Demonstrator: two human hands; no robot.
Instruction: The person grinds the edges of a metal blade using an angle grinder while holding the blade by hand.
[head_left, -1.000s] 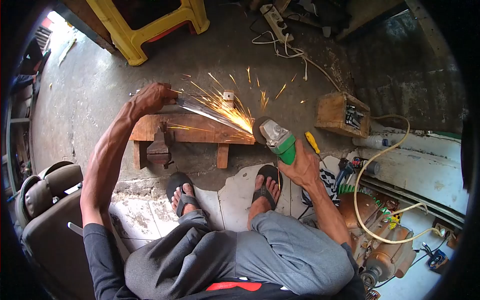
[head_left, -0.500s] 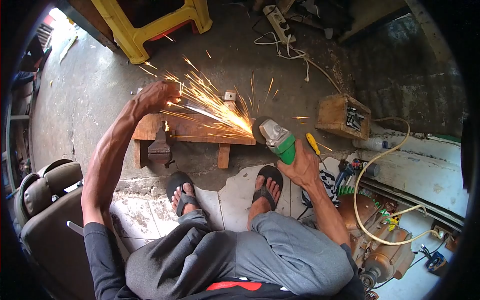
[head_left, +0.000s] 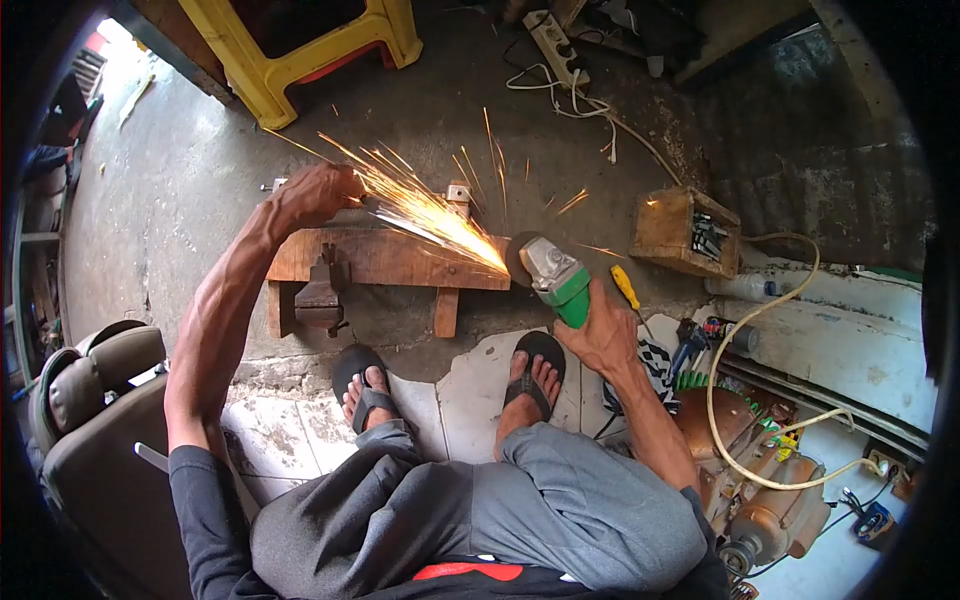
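**Sparks (head_left: 455, 232) Are Streaming Over the Desk (head_left: 405, 264) as You Are Grinding**

Your right hand (head_left: 603, 333) is gripping the green and silver angle grinder (head_left: 562, 284), its fingers wrapping around the green body. The grinder's dark disc (head_left: 519, 259) is meeting the right end of a metal strip (head_left: 402, 223), and a bright fan of sparks is spraying leftward from there, with a few thin streaks rising past your left hand (head_left: 322, 192).

That left hand is closing around the strip's far left end; the glare is partly covering the fingertips, so you cannot be told exactly how they are sitting. The strip is slanting from that hand down to the desk's right end, its middle half hiding behind the sparks.

A dark vise (head_left: 321, 299) is sitting at the left part of the low wooden desk, on the side nearer you. A small metal block (head_left: 458, 193) is showing just beyond the desk's far edge.

To the right of the grinder, a yellow-handled screwdriver (head_left: 626, 287) is lying on the floor (head_left: 410, 350), and farther off a wooden box (head_left: 662, 229) is holding metal pieces. A yellow stool (head_left: 272, 76) is standing beyond the desk, and your sandalled feet are resting on the near side.
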